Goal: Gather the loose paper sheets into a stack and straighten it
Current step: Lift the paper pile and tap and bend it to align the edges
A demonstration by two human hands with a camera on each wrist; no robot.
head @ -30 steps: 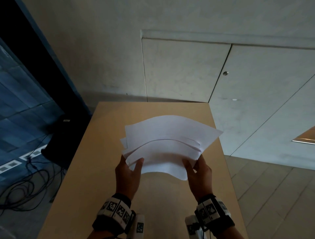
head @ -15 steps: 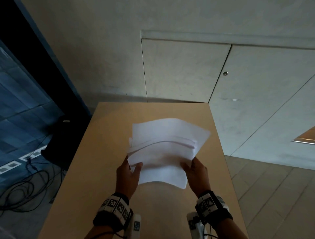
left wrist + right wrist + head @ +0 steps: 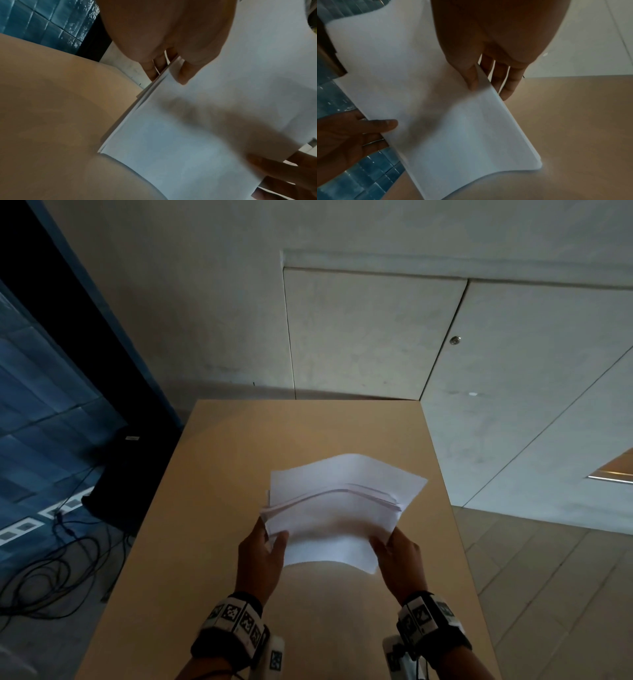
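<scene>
A bundle of white paper sheets is held upright over the tan table, its lower edge near or on the tabletop and its top edges uneven. My left hand pinches the bundle's left side, thumb in front and fingers behind. My right hand pinches the right side the same way. In the left wrist view the thumb lies on the front sheet. In the right wrist view the right thumb presses the front sheet and the left hand shows at the far edge.
A grey wall with panel doors stands behind the table's far edge. A dark box and tangled cables lie on the blue floor to the left. Pale floor tiles lie to the right.
The fanned sheets have been drawn closer together between both hands and lowered toward the table. The bundle is narrower than a second ago.
</scene>
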